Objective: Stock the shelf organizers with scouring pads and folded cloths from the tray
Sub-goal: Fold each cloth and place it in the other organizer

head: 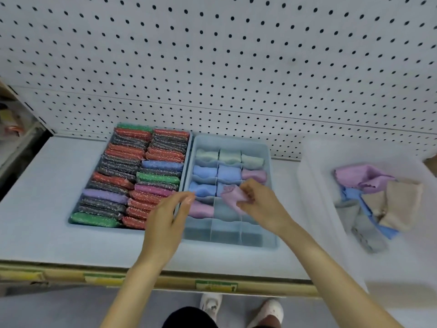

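Observation:
A blue divided organizer [269, 176] stands on the shelf with folded cloths in its back compartments; the front row holds none. My right hand [262, 204] pinches a folded pink cloth [233, 196] over the middle column of the organizer. My left hand [168, 223] hovers over the organizer's left wall with fingers loosely extended, holding nothing. To the left, a second organizer [73, 215] is packed with two rows of scouring pads [142, 171] in red, grey, green, blue, pink and purple. A translucent white tray [316, 185] at the right holds loose cloths [376, 200].
White pegboard [212, 55] rises behind the shelf. The shelf's front edge [165, 280] carries yellow and green price labels. Below it I see my shoes [267, 311] on the floor. Another shelving unit shows at the far left.

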